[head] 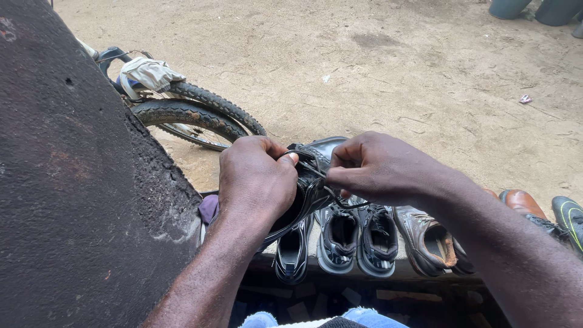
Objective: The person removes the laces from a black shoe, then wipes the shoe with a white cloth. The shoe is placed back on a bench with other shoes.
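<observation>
I hold a shiny black leather shoe (pixel 316 155) up in front of me, toe pointing away. My left hand (pixel 255 179) grips its side and pinches a black lace (pixel 306 164) near the eyelets. From the other side my right hand (pixel 379 167) pinches the same lace between thumb and forefinger. A loop of lace hangs below my right hand. Most of the shoe's body is hidden behind my left hand.
Below my hands a row of shoes stands on a ledge: black sandal (pixel 291 252), black sneaker pair (pixel 358 240), brown shoe (pixel 428 240), tan shoe (pixel 522 203), dark shoe with a green stripe (pixel 571 218). A bicycle wheel (pixel 194 112) stands left. A dark rough surface (pixel 73 194) fills the left. Sandy ground lies beyond.
</observation>
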